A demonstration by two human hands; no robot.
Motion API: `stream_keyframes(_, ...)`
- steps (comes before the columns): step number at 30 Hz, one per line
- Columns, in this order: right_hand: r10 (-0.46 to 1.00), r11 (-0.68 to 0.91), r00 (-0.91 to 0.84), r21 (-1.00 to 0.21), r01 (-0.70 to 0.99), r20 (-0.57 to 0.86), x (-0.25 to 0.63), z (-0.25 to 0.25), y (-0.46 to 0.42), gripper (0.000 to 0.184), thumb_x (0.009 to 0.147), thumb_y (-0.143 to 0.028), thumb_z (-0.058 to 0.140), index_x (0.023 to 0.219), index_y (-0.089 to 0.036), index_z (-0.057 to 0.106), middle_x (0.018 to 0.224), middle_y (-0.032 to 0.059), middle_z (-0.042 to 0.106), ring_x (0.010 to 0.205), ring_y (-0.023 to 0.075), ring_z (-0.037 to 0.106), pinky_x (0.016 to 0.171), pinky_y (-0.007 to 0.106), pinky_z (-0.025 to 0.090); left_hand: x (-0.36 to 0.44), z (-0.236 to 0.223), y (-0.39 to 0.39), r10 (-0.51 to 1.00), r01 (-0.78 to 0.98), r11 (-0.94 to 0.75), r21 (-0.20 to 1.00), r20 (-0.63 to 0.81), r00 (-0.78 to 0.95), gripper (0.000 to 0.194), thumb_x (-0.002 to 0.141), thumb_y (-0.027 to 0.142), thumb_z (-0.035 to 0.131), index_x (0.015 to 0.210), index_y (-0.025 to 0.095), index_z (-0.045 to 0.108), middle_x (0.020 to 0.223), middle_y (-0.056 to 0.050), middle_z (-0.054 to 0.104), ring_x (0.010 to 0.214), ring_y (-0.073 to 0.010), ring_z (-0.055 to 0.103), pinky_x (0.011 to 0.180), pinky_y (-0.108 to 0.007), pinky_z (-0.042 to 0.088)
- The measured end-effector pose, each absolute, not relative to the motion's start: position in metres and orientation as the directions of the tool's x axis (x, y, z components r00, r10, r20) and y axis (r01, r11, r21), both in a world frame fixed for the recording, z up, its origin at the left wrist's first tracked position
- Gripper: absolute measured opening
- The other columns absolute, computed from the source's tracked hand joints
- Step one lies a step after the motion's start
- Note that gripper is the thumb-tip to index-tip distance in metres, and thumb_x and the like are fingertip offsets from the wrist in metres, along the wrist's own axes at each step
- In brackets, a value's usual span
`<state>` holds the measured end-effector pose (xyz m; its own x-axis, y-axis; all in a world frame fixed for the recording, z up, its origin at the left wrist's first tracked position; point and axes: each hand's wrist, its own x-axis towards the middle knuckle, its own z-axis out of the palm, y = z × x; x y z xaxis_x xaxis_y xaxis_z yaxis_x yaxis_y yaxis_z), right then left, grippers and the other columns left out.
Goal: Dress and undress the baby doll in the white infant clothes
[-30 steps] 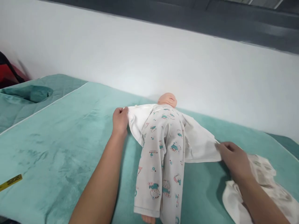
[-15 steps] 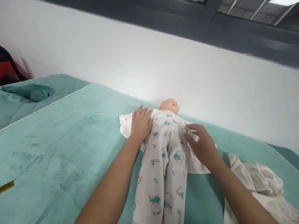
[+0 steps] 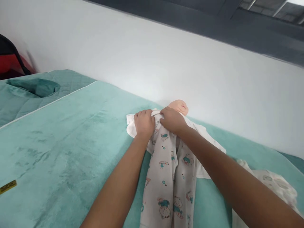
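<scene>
A baby doll lies on its back, its head (image 3: 178, 106) close to the wall. White baby pants (image 3: 163, 171) with small animal prints stretch toward me over its body, and a white top (image 3: 201, 134) spreads out on either side beneath them. Near the doll's chest, my left hand (image 3: 144, 123) is closed on the upper left edge of the pants. Just to its right my right hand (image 3: 173, 120) pinches the same upper edge, thumb and fingers bent around the fabric. My right forearm crosses over part of the top.
White crumpled clothing (image 3: 275, 183) lies at the right. A green velvety cover (image 3: 71, 152) spreads under everything, with a yellow marked strip (image 3: 8, 186) at the left. The white wall (image 3: 142, 60) rises behind; a red and black item (image 3: 11, 60) stands far left.
My right hand has moved left from the pants' right side to the upper edge beside my left hand. My left hand's fingers have curled from spread to closed. The view has shifted slightly.
</scene>
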<state>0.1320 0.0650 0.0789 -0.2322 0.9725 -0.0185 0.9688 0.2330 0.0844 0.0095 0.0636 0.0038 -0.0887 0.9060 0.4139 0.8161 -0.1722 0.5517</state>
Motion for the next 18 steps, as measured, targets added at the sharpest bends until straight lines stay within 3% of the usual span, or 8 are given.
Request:
stream_keyframes(5, 0.936, 0.35, -0.334, 0.184, 0.918, -0.116, 0.122, 0.082, 0.075, 0.026, 0.089, -0.022, 0.047, 0.109, -0.016, 0.063, 0.121, 0.0122, 0.06, 0.108, 0.0246, 0.057, 0.074, 0.03, 0.044, 0.008, 0.003, 0.066, 0.907, 0.825, -0.162, 0.541, 0.412, -0.092, 0.024, 0.089, 0.02, 0.045, 0.107, 0.021, 0.06, 0.106, -0.007, 0.069, 0.106, -0.0267, 0.059, 0.096, -0.04, 0.038)
stream_keyframes(12, 0.896, 0.409, -0.371, 0.128, 0.903, -0.245, 0.117, 0.077, 0.103, 0.02, 0.088, -0.028, 0.053, 0.097, -0.018, 0.068, 0.102, 0.0077, 0.07, 0.086, 0.0207, 0.063, 0.067, 0.028, 0.043, 0.008, 0.002, 0.07, 0.911, 0.873, -0.157, 0.463, 0.41, -0.054, 0.023, 0.088, 0.024, 0.047, 0.106, 0.021, 0.061, 0.11, -0.008, 0.068, 0.109, -0.0289, 0.057, 0.098, -0.043, 0.038)
stream_keyframes(18, 0.887, 0.409, -0.373, 0.087, 0.909, -0.27, 0.117, 0.086, 0.103, 0.019, 0.086, -0.027, 0.057, 0.096, -0.019, 0.071, 0.094, 0.0076, 0.071, 0.078, 0.0203, 0.064, 0.069, 0.031, 0.044, 0.008, 0.007, 0.068, 0.919, 0.867, -0.131, 0.481, 0.386, -0.075, 0.031, 0.088, 0.024, 0.045, 0.115, 0.022, 0.06, 0.116, -0.009, 0.068, 0.113, -0.0301, 0.056, 0.098, -0.045, 0.039)
